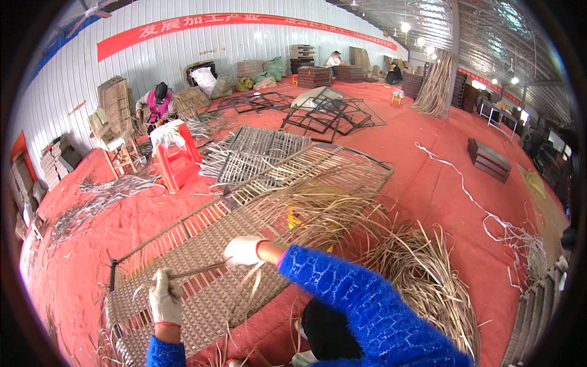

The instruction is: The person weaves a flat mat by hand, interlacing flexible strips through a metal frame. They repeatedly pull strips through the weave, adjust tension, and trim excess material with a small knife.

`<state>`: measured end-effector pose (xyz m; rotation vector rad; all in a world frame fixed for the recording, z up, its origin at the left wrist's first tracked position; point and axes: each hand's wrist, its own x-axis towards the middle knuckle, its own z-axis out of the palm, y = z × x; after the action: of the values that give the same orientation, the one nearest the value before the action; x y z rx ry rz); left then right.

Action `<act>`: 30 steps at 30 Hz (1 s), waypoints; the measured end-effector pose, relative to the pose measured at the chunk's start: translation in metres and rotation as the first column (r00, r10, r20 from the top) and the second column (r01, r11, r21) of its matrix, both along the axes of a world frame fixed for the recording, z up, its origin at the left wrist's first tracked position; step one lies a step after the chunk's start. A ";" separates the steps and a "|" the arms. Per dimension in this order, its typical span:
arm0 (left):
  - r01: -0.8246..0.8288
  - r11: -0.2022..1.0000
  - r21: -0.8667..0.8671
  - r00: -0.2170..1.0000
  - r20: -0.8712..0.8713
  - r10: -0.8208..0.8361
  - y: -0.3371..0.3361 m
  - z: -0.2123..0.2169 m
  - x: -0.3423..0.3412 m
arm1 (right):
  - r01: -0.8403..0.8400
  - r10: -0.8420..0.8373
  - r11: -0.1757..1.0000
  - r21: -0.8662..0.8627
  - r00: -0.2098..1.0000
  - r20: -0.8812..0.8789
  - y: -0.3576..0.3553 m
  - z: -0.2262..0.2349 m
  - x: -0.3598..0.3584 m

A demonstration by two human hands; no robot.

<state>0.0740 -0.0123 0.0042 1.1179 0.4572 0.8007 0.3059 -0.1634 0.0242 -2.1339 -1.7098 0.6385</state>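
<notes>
A thin brown strip (197, 270) is held tight at both ends by the two gloved hands, the left hand (165, 298) closed low and near, the right hand (243, 251) closed higher, above the long woven panel (202, 293) slanting up to the right.

Colours at the weaving floor

White gloves on left hand (165, 298) and right hand (243, 251); fuzzy blue sleeve (361, 306); brown checked woven panel (208, 257); red floor cloth (446, 183); red stool (177, 156).

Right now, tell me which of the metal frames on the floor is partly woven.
The long frame under both gloved hands, left hand and right hand: woven near them, bare bars at its far end. The dark frames beyond are unwoven.
</notes>
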 end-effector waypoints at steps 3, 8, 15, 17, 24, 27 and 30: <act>-0.109 0.990 -0.090 0.988 0.102 0.118 0.017 0.002 -0.008 | 0.348 -0.239 0.906 -0.241 0.890 0.388 -0.003 -0.013 0.021; -0.060 0.996 0.072 0.992 -0.105 0.067 -0.004 0.000 0.002 | 0.010 -0.049 0.993 0.119 0.943 0.330 0.006 -0.008 -0.008; 0.126 0.956 0.267 0.972 -0.226 -0.065 -0.037 -0.001 0.012 | -0.026 0.090 0.988 0.150 0.894 -0.438 0.009 0.003 -0.081; 0.096 0.974 0.203 0.982 -0.177 -0.060 -0.034 0.001 0.009 | -0.017 0.078 0.988 0.156 0.915 -0.395 0.008 0.001 -0.079; -0.053 0.996 0.077 0.999 0.006 0.052 -0.006 0.006 -0.003 | -0.052 0.123 0.954 0.296 0.966 -0.227 0.003 -0.010 -0.065; -0.045 0.995 0.084 0.999 -0.011 0.046 -0.010 0.003 0.000 | 0.011 0.078 0.909 0.416 0.977 -0.198 0.005 -0.011 -0.070; 0.005 0.996 0.093 0.994 -0.108 0.005 -0.019 0.001 0.002 | 0.039 0.091 0.871 0.490 0.966 -0.240 0.008 -0.008 -0.075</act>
<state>0.0761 -0.0311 0.0054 1.2527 0.5141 0.7703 0.2308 -0.1558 0.0158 -1.5993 -1.5546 0.4039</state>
